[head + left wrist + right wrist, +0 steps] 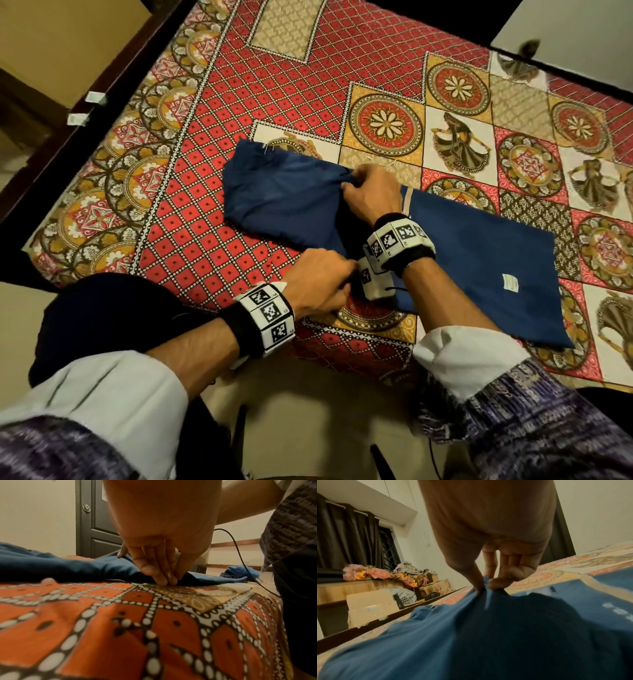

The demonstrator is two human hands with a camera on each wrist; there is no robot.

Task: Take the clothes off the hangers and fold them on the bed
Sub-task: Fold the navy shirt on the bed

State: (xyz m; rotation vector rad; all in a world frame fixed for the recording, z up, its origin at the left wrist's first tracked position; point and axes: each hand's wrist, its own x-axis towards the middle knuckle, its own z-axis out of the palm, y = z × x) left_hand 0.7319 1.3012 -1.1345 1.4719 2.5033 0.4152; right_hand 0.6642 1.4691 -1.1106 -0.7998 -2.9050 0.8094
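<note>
Both hands' curled fingers pinching blue garment edges.

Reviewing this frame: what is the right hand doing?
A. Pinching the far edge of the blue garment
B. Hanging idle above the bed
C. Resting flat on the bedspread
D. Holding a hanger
A: in the right wrist view the right hand pinches a bunch of the blue garment between thumb and a finger; the head view puts that pinch at the garment's far edge.
</note>
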